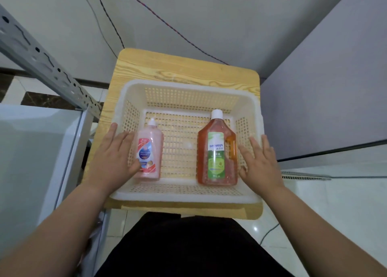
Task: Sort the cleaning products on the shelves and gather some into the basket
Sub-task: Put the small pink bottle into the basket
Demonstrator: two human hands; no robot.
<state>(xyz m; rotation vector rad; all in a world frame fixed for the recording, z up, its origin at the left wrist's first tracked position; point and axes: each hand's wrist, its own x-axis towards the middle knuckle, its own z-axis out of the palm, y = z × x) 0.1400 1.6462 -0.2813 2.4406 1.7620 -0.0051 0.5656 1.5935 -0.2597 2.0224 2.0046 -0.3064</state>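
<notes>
Tip the white basket [184, 197] while lifting it off the wooden desk [184, 71] and its loose bottles could slide, since your left hand [114, 157] and right hand [260, 163] grip nothing, fingers straight; inside, a pink bottle [149, 151] and an amber, green-labelled bottle [217, 151] lie label-up, well apart.

Two flat hands, left [114, 157] and right [261, 163], flank pink bottle [149, 151] and orange bottle [217, 151] in the basket [184, 197].
</notes>
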